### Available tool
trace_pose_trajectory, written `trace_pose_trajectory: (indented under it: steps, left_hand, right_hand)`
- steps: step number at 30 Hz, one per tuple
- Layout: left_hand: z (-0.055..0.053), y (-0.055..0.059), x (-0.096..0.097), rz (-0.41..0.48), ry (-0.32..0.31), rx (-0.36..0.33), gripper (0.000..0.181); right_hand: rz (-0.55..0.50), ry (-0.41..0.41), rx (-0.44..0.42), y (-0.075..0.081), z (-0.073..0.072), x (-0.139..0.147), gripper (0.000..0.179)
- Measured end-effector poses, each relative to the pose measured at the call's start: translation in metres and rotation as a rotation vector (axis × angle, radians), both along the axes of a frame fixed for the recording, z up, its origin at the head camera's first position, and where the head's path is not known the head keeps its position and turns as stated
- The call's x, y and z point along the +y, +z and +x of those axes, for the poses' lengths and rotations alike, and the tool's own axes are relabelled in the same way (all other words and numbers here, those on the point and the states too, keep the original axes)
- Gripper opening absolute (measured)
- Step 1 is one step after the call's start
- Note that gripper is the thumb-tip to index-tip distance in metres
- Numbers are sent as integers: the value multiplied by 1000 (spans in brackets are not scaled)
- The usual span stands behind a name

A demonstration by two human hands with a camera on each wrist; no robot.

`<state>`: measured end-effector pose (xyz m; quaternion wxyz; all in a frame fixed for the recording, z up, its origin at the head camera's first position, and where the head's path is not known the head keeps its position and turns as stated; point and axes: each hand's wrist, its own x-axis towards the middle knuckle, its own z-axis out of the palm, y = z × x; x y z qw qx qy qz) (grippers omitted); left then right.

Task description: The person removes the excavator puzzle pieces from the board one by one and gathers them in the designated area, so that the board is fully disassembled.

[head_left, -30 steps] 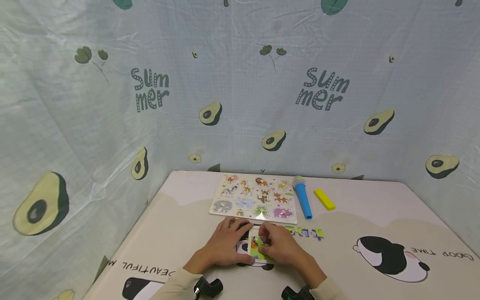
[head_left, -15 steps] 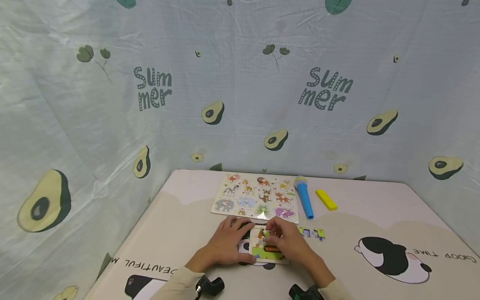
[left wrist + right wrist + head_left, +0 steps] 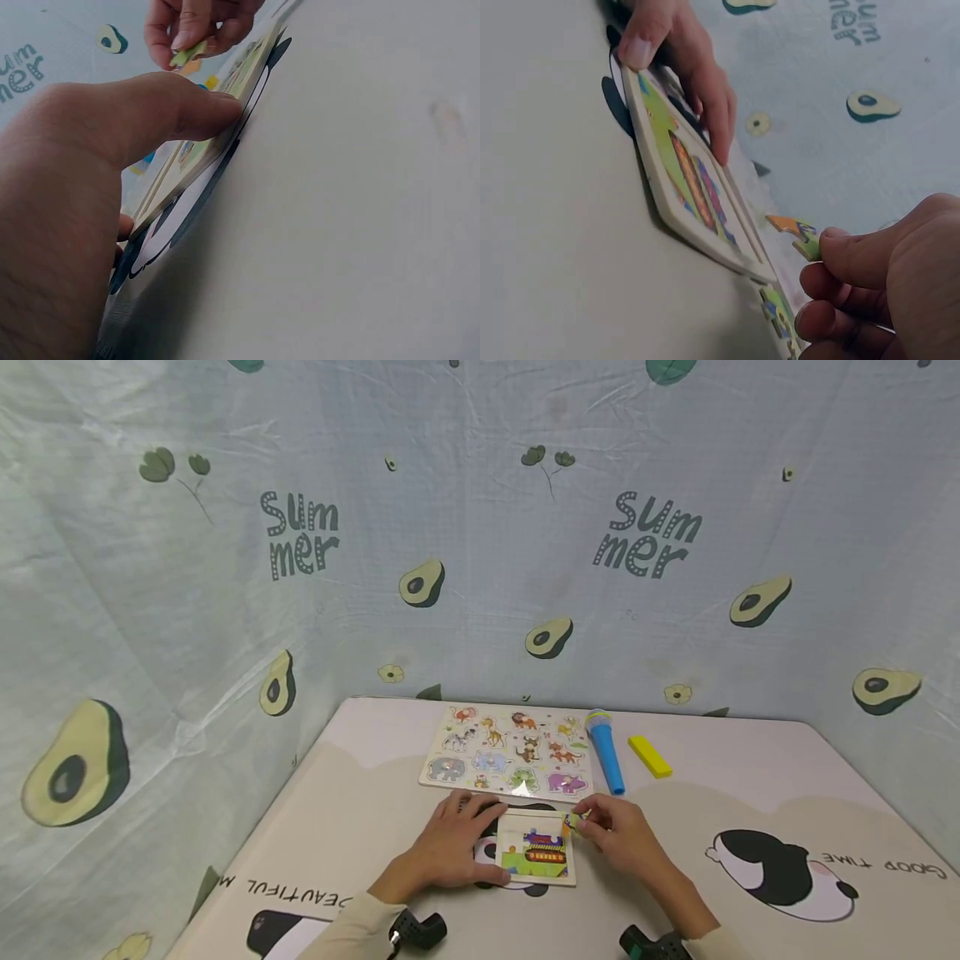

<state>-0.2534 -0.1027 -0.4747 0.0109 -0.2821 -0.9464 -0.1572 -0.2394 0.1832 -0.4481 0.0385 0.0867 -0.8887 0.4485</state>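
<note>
A wooden jigsaw puzzle tray [image 3: 536, 882] lies on the table in front of me, partly filled with pieces showing a tracked vehicle on green ground. My left hand [image 3: 448, 847] grips its left side, thumb [image 3: 637, 52] on the near corner and fingers at the far edge. Between thumb and fingertips, my right hand [image 3: 624, 837] pinches a green-and-orange jigsaw piece [image 3: 784, 223] just above the tray's far right corner. The upper part of the tray shows bare wood. Below the right hand, loose jigsaw pieces [image 3: 776, 313] lie beside the tray; the hand hides them in the head view.
Behind the tray lies an animal peg puzzle board [image 3: 510, 752]. To its right are a blue toy microphone [image 3: 606, 753] and a yellow block [image 3: 649, 757]. A printed curtain [image 3: 480, 527] hangs behind the table's back edge.
From over the tray, my right hand has moved right to its far right corner with a piece in its fingers, uncovering the vehicle picture. The left hand stays on the tray.
</note>
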Motion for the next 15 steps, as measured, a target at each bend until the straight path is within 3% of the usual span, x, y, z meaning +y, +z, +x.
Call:
trace_pose_trajectory:
  steps: [8,15]
  left_hand:
    - [0,-1,-1,4,-11,1,97]
    - [0,-1,-1,9,-9,-3,98]
  right_hand:
    - [32,-4,-51,-13,2,14,12]
    - [36,-43,-93,-16,2,17,11]
